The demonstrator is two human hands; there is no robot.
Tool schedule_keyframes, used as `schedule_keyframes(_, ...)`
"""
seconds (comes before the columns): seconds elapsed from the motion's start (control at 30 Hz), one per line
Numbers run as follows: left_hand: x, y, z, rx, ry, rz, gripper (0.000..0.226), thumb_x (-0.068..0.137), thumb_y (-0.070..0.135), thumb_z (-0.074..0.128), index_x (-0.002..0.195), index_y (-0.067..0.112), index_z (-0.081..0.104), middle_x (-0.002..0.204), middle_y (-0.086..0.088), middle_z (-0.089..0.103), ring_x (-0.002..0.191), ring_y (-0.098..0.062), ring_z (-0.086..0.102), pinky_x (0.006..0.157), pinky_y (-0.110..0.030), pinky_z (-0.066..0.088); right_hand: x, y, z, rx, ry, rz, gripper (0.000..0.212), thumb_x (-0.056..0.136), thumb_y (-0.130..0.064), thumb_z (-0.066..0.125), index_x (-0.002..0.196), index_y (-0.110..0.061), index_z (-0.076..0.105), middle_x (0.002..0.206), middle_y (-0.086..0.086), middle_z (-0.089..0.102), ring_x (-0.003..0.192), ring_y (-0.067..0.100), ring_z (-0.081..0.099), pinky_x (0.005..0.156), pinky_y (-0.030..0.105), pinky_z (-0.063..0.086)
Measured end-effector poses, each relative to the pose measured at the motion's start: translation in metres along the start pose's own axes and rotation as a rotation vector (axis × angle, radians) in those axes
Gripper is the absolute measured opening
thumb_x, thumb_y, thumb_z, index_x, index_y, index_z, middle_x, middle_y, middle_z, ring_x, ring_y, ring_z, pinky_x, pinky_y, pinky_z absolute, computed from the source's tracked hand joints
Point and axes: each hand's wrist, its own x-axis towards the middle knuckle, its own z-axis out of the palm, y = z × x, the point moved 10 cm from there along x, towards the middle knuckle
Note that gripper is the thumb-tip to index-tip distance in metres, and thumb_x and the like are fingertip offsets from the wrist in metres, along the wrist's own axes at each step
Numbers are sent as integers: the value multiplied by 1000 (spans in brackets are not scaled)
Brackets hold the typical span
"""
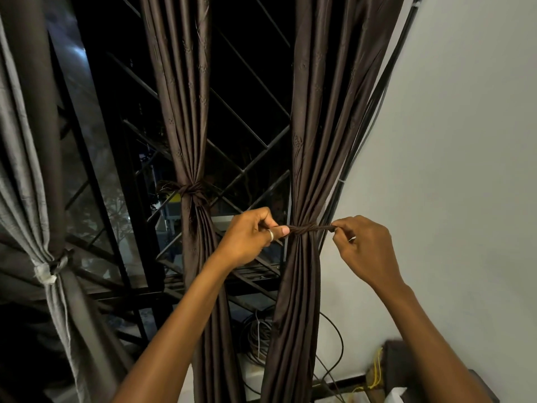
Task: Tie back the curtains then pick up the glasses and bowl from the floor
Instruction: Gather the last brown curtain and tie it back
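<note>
Right curtain (308,170) bunched beside wall. Left hand (250,237), right hand (363,242): each grip pinching one tie-back (308,228) end. Suggest even outward pull, folds kept gathered. Middle curtain (189,126), grey curtain (29,170) already knotted. Cables (344,173) just beside curtain, snag risk. Glasses, bowl out of view.

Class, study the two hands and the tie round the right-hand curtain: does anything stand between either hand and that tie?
Nothing visible does. The left hand and the right hand each pinch an end of the tie, which wraps the right-hand curtain. The black cables run beside the curtain, against the wall.
</note>
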Motion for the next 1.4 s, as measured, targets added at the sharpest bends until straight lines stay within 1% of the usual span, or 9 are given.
schedule_keyframes(0.07,0,2,0,9,2,-4,26,87,26,77,75,10,60,65,0,58,60,-11,54,63,-37,52,-1,1,1,1,-2,11,15,91,-12,67,98,-19,78,83,-3,70,69,14,63,68,39,57)
schedule_keyframes(0.3,-1,-3,1,33,3,-39,25,87,31,77,71,20,61,78,-19,66,67,-22,58,71,-59,56,-2,1,1,-4,-6,13,15,91,-12,66,98,-18,78,84,-1,70,68,12,61,67,32,55)
schedule_keyframes(0.5,-2,-8,3,40,24,-96,23,89,35,74,76,20,62,85,-22,69,82,-39,67,77,-59,57,-1,4,6,16,-30,38,17,92,-14,65,102,-20,78,89,-1,72,74,14,64,72,36,56)
schedule_keyframes(0.77,-2,-18,13,1,62,-167,26,90,39,72,87,14,63,90,-15,74,87,-24,73,79,-49,61,3,11,12,6,-71,80,21,96,-20,60,110,-23,75,97,-3,73,81,13,66,75,35,57)
schedule_keyframes(0.9,-6,-19,18,-69,116,-193,19,95,32,67,92,14,61,95,-12,72,89,-17,72,73,-32,61,6,15,13,51,-74,96,20,98,-19,60,111,-20,75,101,-2,74,83,10,65,77,21,51)
schedule_keyframes(1.03,-15,-20,26,-128,146,-212,16,96,32,65,96,16,61,96,-3,72,88,-10,73,77,-32,61,4,17,20,111,-106,110,20,99,-18,60,111,-17,75,103,-2,74,83,7,62,73,5,40)
schedule_keyframes(1.2,-23,-29,38,-160,140,-268,18,98,28,63,110,15,62,103,-2,70,90,-10,73,75,-29,59,0,21,24,217,-131,159,21,99,-15,59,115,-15,73,96,-7,69,75,-1,60,67,-2,39)
schedule_keyframes(1.3,-36,-42,42,-169,153,-313,18,98,28,63,112,17,61,102,1,69,91,-10,73,77,-30,60,-8,31,29,292,-141,221,26,100,-15,58,123,-14,69,96,-9,65,76,-6,60,71,3,44)
schedule_keyframes(1.4,-55,-63,42,-179,187,-392,18,97,29,64,113,19,61,107,0,69,90,-10,73,73,-27,60,-24,43,42,395,-146,316,28,100,-17,58,127,-15,66,91,-13,66,79,3,68,82,23,57)
